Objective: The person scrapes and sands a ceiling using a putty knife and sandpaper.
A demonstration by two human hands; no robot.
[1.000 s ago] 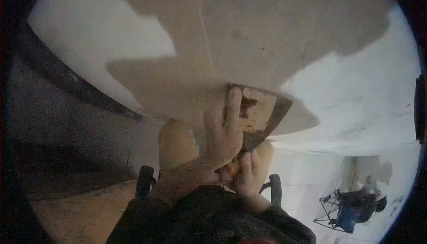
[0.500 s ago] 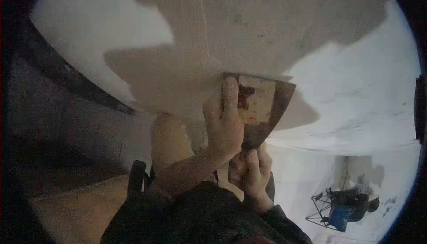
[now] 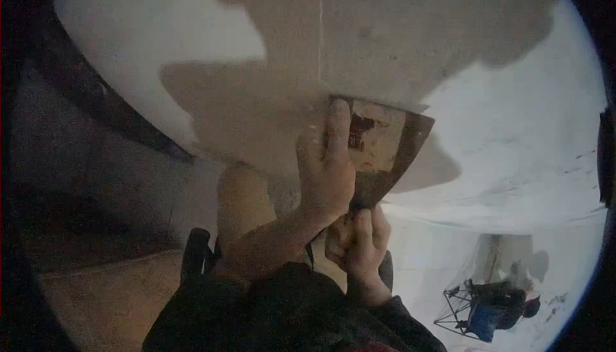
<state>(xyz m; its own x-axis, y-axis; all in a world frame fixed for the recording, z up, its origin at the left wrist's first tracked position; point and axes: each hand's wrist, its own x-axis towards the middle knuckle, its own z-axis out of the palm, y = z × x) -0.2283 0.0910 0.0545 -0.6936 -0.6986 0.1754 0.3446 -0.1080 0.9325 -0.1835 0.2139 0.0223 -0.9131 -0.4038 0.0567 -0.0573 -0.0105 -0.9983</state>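
A wide putty knife with a worn, smeared label on its dark, rusty-looking blade lies against a pale wall. My right hand is closed round its handle, at the narrow lower end. My left hand grips the left side of the blade, one finger stretched up along its face toward the top edge. The blade's broad edge meets the wall surface. A thin vertical seam line runs down the wall to just above the blade's left corner. The handle is mostly hidden by my right hand.
A large shadow covers much of the wall. A dark strip runs diagonally at left, above a brownish floor. At lower right another person is beside a black metal frame. My knee is close below the wall.
The view has shifted slightly, so the wall seam appears farther right. The putty knife and both hands sit a little higher and to the right in view, with the same grip.
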